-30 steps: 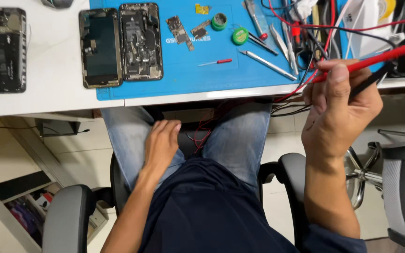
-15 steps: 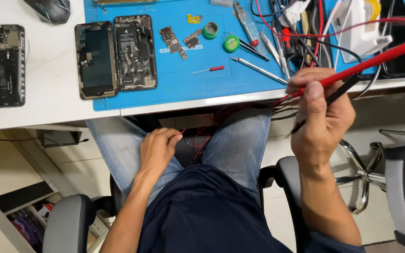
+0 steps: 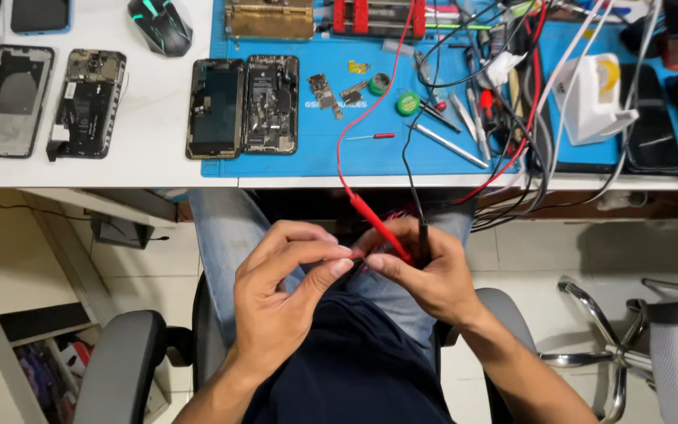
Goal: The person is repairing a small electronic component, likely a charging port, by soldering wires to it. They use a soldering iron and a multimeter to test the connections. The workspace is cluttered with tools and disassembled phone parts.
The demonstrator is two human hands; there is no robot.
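head view: over the lap, the right hand (image 3: pixel 425 275) is gripping the red probe (image 3: pixel 382 229) and black probe (image 3: pixel 424 239); the left hand (image 3: pixel 284 294) is pinching the red tip.

Both hands meet over the lap, below the counter (image 3: pixel 151 169) edge: left hand (image 3: pixel 284 302) just left of right hand (image 3: pixel 425 275), fingertips touching, w/ two probes (image 3: pixel 402 239) in the right hand & their leads running up onto the mat (image 3: pixel 315 161). On the mat's left part, two opened phones (image 3: pixel 243 106) lie side by side; small parts & tweezers (image 3: pixel 449 145) to their right, cable tangle further right. Left of the mat, two more opened phones (image 3: pixel 52 102); a mouse (image 3: pixel 162 23) behind, between them & the mat.
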